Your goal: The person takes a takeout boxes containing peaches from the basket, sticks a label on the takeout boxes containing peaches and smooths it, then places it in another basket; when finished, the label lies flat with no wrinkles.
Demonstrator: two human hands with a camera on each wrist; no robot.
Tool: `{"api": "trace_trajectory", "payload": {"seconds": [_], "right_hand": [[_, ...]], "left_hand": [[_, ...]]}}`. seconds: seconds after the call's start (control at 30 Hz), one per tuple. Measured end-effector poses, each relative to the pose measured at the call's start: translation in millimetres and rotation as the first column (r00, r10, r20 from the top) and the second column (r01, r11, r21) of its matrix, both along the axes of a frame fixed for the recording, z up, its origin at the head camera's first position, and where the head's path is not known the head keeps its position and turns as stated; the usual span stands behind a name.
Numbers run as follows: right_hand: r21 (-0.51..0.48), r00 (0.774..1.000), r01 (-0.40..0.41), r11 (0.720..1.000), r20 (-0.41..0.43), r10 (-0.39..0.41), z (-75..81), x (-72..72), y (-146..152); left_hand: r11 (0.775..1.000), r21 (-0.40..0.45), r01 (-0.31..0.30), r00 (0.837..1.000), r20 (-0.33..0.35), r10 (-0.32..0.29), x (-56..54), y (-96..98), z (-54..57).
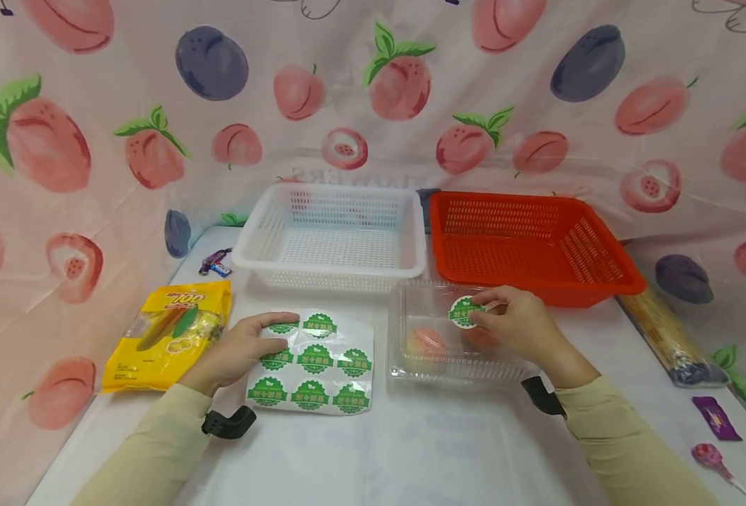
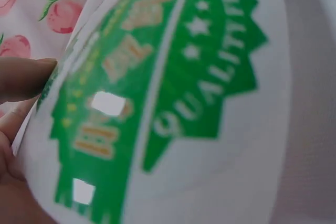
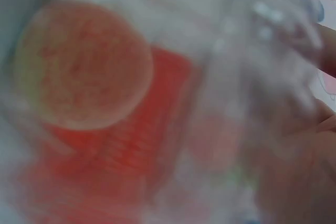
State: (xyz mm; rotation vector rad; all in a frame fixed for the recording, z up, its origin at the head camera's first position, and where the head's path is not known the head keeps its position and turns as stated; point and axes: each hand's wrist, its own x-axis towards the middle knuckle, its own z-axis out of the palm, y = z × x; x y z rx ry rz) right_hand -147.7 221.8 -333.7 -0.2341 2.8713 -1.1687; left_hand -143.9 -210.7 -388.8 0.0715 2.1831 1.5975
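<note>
The right hand [image 1: 525, 327], as the head view reaches me, pinches a round green sticker [image 1: 463, 313] between thumb and forefinger above the lid of a clear box [image 1: 433, 299]; I can't tell whether it touches the lid. Inside are 2 round peach-coloured things [image 1: 426, 344]. The left hand [image 1: 237, 355] has thumb and forefinger straight and apart, on the left edge of a sheet of 8 green stickers [image 1: 363, 390]. At the far edge of the table [image 1: 411, 450] I see a white basket [image 1: 329, 274] and a red basket [image 1: 537, 292]; by its left edge, a yellow packet [image 1: 164, 337]; along its right edge, a long packet [image 1: 670, 334], a purple wrapper [image 1: 716, 418] and a lollipop [image 1: 708, 455].

My left wrist view is filled by the sheet, "QUALITY" legible, fingers at its edge.

My right wrist view is blurred: clear plastic, 1 peach-coloured thing, and fingers at the right whose pinch I can't tell there.
</note>
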Motion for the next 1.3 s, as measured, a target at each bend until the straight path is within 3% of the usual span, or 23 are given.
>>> {"api": "trace_trajectory", "payload": {"seconds": [0.17,0.4,0.73,1.0,1.3], "right_hand": [[0.03,1.0,-0.008,1.0,-0.012,0.009,-3.7,-1.8,-1],[0.063,0.999,-0.034,0.997,0.0,0.034,-5.8,-4.2,-3],[0.126,0.999,-0.046,0.991,0.004,0.046,-11.0,-9.8,-3],[0.16,0.998,-0.057,0.986,-0.001,0.057,-12.3,-10.8,-5],[0.19,0.998,-0.05,0.98,-0.029,0.057,-14.4,-11.7,-5]], "left_hand": [[0.996,-0.083,-0.018,1.0,-0.002,0.018,-6.9,3.4,-7.1],[0.995,-0.102,-0.006,0.999,-0.033,0.002,-14.7,6.2,-16.6],[0.985,-0.169,0.026,0.998,-0.043,-0.034,-20.7,7.1,-19.0],[0.977,-0.214,0.014,0.999,-0.032,-0.021,-26.8,6.8,-23.1],[0.984,-0.18,-0.001,1.0,-0.01,-0.001,-28.6,6.8,-23.5]]}}
